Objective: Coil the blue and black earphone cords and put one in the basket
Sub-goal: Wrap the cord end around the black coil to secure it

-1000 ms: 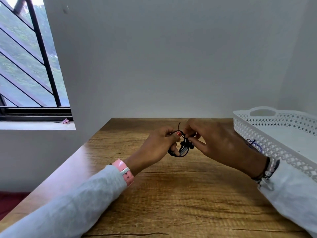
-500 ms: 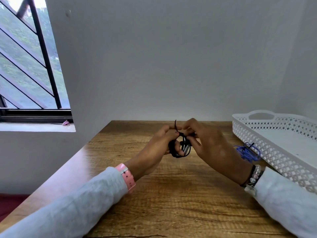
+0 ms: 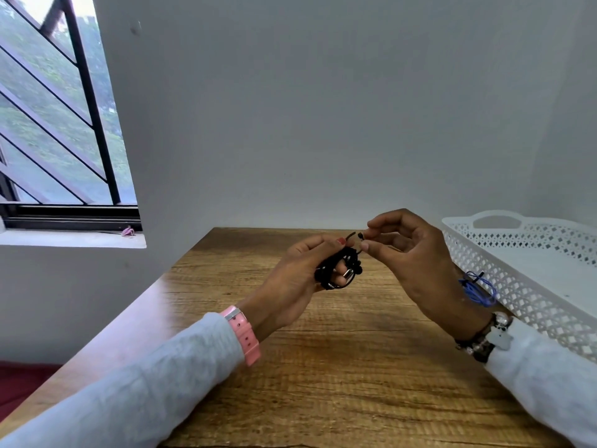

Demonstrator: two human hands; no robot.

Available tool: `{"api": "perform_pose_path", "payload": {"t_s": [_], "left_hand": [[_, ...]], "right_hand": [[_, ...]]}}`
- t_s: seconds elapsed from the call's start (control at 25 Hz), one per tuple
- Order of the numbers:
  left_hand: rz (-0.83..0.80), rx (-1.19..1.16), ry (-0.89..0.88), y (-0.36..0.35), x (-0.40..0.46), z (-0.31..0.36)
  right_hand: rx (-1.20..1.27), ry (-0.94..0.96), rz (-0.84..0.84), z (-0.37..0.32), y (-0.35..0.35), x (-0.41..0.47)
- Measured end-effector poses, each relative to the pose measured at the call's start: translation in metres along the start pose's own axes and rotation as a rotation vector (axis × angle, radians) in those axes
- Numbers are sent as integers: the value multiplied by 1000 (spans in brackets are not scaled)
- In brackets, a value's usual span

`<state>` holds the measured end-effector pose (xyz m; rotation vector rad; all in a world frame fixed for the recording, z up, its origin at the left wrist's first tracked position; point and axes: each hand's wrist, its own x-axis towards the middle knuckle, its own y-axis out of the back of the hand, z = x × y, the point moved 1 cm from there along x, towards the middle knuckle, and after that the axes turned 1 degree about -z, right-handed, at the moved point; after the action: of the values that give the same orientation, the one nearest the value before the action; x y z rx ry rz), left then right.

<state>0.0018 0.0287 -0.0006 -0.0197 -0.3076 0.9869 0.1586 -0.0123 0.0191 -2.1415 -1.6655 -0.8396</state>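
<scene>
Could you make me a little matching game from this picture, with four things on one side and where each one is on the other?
Things:
1. black earphone cord
2. blue earphone cord
3. white perforated plastic basket
4. pink watch strap

Places:
A. on the left wrist
B. lying on the wooden table beside the basket
C. wound around the left hand's fingers, its end pinched by the right hand
D. at the table's right edge

Pairs: 1-C, 2-B, 3-D, 4-A
</scene>
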Motion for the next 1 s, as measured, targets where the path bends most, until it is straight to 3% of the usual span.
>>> {"api": "perform_pose_path", "payload": {"t_s": [1.0], "left_hand": [[-4,-100,197,-5,-1,2]], "right_hand": [[34,42,-95,-5,-5,-6]]}}
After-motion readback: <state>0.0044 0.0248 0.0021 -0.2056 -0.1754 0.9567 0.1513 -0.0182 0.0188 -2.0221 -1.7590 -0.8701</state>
